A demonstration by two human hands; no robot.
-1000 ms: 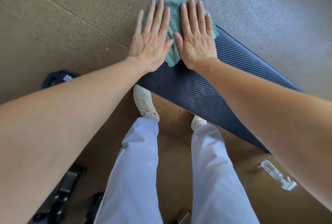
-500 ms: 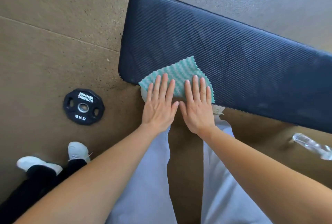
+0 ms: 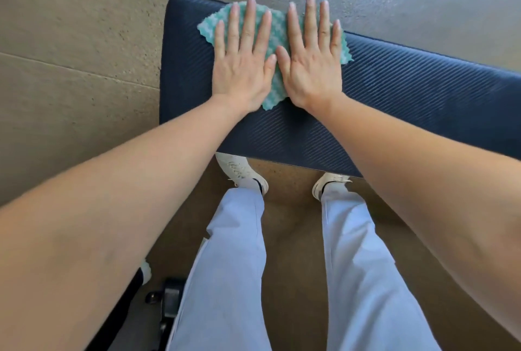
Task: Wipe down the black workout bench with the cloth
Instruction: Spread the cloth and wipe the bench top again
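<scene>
Your left hand (image 3: 242, 68) and right hand (image 3: 313, 68) lie flat, fingers spread, side by side pinning the green cloth (image 3: 277, 84) near the far edge of the black bench (image 3: 408, 102), whose long axis runs from the rounded left end off to the right.

This looks like a gym. A padded black workout bench (image 3: 394, 102) with ribbed vinyl upholstery runs from the 12 o'clock area out toward 3 o'clock. Under it lies speckled rubber flooring (image 3: 79, 40) laid in large tiles with visible seams, the kind used in weight rooms. At 7 o'clock, part of a black metal equipment frame (image 3: 169, 302) stands on the floor.
</scene>
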